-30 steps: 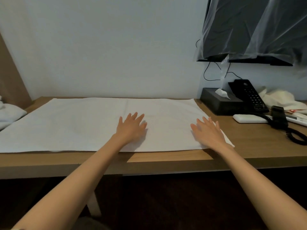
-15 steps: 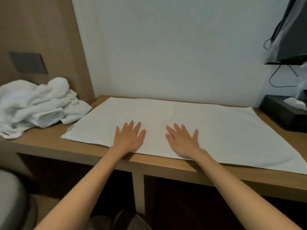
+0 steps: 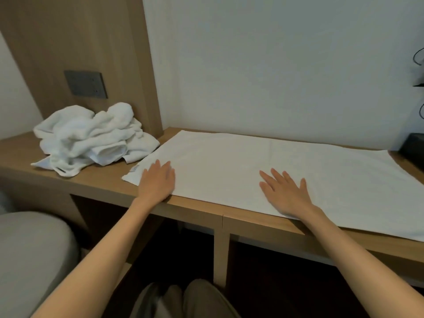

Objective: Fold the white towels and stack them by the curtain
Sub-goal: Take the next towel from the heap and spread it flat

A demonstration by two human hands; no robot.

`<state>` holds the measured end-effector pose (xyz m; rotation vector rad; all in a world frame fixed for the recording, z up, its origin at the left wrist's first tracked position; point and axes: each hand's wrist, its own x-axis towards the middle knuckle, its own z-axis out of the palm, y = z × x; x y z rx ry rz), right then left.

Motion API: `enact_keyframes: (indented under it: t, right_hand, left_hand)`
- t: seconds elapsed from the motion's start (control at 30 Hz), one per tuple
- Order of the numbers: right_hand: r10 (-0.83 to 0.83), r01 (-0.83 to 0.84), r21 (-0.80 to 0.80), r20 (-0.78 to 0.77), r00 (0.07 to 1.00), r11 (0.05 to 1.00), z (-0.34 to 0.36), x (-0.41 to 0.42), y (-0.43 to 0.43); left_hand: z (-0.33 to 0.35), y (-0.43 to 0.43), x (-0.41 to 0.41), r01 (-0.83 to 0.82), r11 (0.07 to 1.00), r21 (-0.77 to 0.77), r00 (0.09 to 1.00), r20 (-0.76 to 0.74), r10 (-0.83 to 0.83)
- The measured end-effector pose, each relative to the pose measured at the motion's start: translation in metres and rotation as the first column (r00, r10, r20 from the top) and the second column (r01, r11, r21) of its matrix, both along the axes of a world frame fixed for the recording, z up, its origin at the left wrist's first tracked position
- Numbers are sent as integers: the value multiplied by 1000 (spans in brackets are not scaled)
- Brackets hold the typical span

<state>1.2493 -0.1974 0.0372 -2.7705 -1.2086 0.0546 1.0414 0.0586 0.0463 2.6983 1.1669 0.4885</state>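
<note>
White towel (image 3: 263, 171) spread flat on wooden desk (image 3: 98, 180), long side along front edge, far side near wall; right end runs out of frame. Small tag at its front left corner. Left hand (image 3: 158, 181) flat, fingers straight and together, palm down on towel's front left corner, holding nothing. Right hand (image 3: 284, 191) flat, fingers spread, pressing towel near front edge, about mid-length, holding nothing. Heap of crumpled white towels (image 3: 91, 138) on desk's left end, beside wood panel with dark switch plate (image 3: 86, 84). Black box (image 3: 411, 148) at desk's right back edge.
</note>
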Motion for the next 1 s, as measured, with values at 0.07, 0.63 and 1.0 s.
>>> enact_keyframes:
  t: [0.07, 0.63, 1.0]
  right_hand:
    - [-2, 2, 0, -7, 1000, 1000, 1, -2, -1]
    - [-10, 10, -18, -2, 1000, 1000, 4, -5, 0]
    - [-20, 23, 116, -26, 999, 993, 6, -9, 0]
  left_hand:
    - [3, 7, -14, -92, 991, 97, 992, 95, 82]
    - [13, 40, -61, -98, 852, -514, 776, 496, 389]
    - [68, -19, -7, 406, 747, -526, 449, 827, 338]
